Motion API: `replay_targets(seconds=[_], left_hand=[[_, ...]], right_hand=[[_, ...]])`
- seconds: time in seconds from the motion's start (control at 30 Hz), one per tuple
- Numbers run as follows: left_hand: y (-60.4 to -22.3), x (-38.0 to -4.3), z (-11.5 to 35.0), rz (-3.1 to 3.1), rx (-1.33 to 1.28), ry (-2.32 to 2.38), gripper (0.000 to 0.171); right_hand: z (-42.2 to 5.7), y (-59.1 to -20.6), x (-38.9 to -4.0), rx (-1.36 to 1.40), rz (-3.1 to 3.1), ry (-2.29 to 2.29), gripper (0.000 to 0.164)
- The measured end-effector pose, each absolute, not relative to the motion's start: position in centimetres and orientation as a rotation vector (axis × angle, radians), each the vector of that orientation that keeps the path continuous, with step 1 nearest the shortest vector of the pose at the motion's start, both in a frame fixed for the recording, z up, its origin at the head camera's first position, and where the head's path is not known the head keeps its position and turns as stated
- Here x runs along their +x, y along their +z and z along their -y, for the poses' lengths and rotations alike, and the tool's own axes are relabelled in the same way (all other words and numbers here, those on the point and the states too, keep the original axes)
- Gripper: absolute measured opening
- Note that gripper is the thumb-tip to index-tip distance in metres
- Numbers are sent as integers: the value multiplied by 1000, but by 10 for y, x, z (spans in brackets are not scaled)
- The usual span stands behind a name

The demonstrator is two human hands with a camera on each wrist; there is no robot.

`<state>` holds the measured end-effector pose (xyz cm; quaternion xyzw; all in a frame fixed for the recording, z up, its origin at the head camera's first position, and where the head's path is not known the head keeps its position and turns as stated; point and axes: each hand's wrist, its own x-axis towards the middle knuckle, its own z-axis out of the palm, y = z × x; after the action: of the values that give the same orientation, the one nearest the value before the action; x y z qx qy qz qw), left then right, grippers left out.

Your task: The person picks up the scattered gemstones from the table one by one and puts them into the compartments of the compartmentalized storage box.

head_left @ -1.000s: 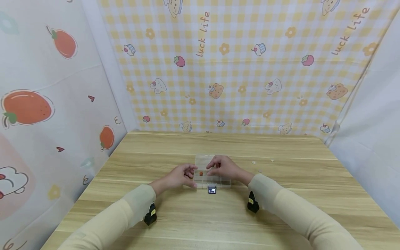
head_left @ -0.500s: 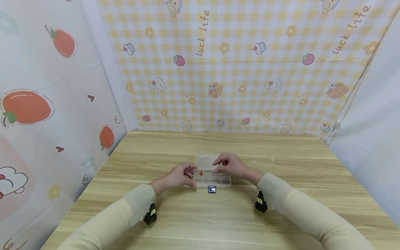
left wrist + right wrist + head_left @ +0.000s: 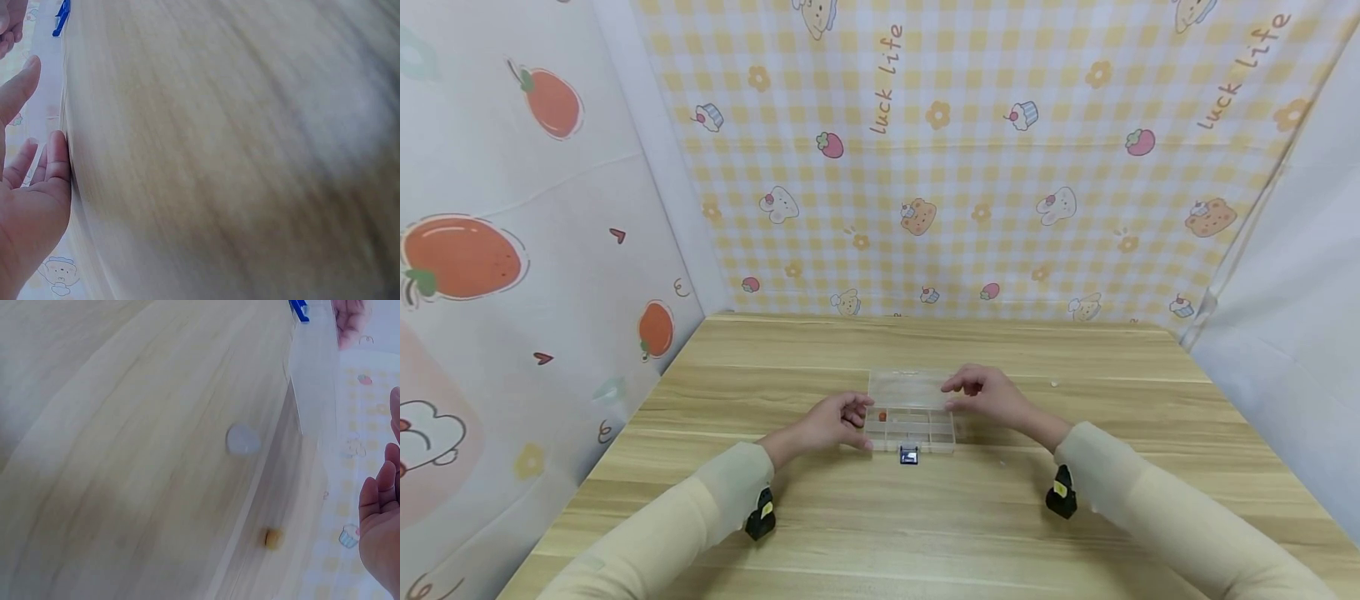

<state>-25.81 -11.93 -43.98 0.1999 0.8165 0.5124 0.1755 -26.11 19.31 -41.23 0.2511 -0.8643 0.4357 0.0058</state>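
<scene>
A clear plastic compartment box point(image 3: 920, 432) lies on the table in the head view, its lid point(image 3: 906, 388) folded back and a blue latch point(image 3: 908, 455) at the front. One small orange-red piece point(image 3: 882, 417) sits in a back-left compartment. At the box's left side, my left hand point(image 3: 831, 425) rests with relaxed fingers; the thumb tip is by the front corner, the index fingertip by the hinge. My right hand point(image 3: 992, 398) is at the lid's right side, thumb and fingers apart, nothing seen between them. Whether its fingertips touch the lid cannot be told.
The wooden table point(image 3: 880, 525) carries small loose pieces right of the box: a translucent whitish one point(image 3: 242, 439) and an amber one point(image 3: 274, 537) in the right wrist view. A checked curtain point(image 3: 955, 167) hangs behind the table.
My right hand has moved right, from above the box's compartments to beside the lid, uncovering the right compartments. The left hand and the box have stayed in place.
</scene>
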Motion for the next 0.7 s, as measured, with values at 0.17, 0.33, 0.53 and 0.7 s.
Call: replay_targets(seconds=[0.17, 0.33, 0.53, 0.7], left_hand=[[-439, -257, 119, -2326, 559, 1438, 70], [-438, -255, 119, -2326, 564, 1441, 70], [-441, -257, 120, -2326, 573, 1451, 70], [-444, -259, 120, -2331, 562, 1451, 70]], right_hand=[[-208, -411, -259, 708, 2720, 1387, 25], [-217, -396, -245, 633, 2710, 1463, 23], [-237, -405, -249, 553, 2703, 1461, 26], [-252, -404, -247, 502, 2702, 1470, 28]])
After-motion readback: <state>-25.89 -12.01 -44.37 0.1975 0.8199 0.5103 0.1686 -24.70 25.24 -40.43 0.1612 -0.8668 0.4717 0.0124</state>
